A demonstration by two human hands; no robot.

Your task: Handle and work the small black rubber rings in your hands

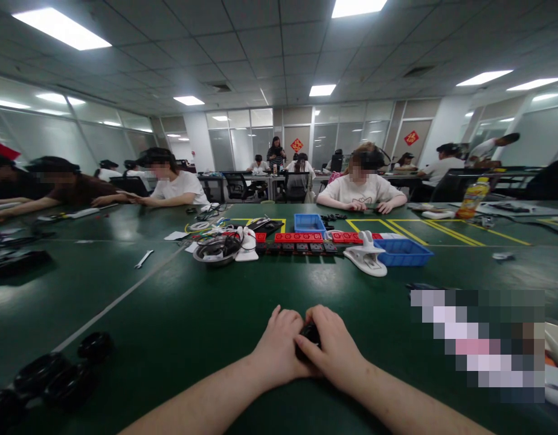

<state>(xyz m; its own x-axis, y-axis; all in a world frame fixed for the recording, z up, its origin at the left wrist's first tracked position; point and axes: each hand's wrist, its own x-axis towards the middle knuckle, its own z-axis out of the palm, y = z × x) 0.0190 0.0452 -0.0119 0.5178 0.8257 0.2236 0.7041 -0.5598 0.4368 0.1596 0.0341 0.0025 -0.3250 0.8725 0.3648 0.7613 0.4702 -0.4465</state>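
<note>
The green table [179, 320] filled most of the lower view, its near edge and both sides cut off by the frame. Across it sat a person in a pale T-shirt [363, 192], face blurred out, with small things at the fingers too far off to make out. At the right, a pixelated block [491, 356] hid whatever lay on that part of the table; only scraps showed round its border.

At the lower left, a group of glossy black rounded pieces [64, 377] ran out of frame, the outermost one cut through. The larger blue bin [406, 261] stood beyond the hands to the right, partly covered at its left end by a white clip [367, 260]; its contents could not be made out. A round metal bowl [209, 261] held a dark tangle, perhaps cables, too jumbled to separate. Further back was a smaller blue bin [308, 223], behind a row of red blocks [297, 237].

Both forearms reached in from the bottom corners, and the hands met above the table. The right hand [333, 341] was clamped on a small black piece [311, 334], thumb across its near side, index finger curled over the top. The left hand [279, 341] pressed close against its other side, though its grip was hidden and I cannot tell whether its fingers closed on the piece, most of which lay covered between the two palms
</note>
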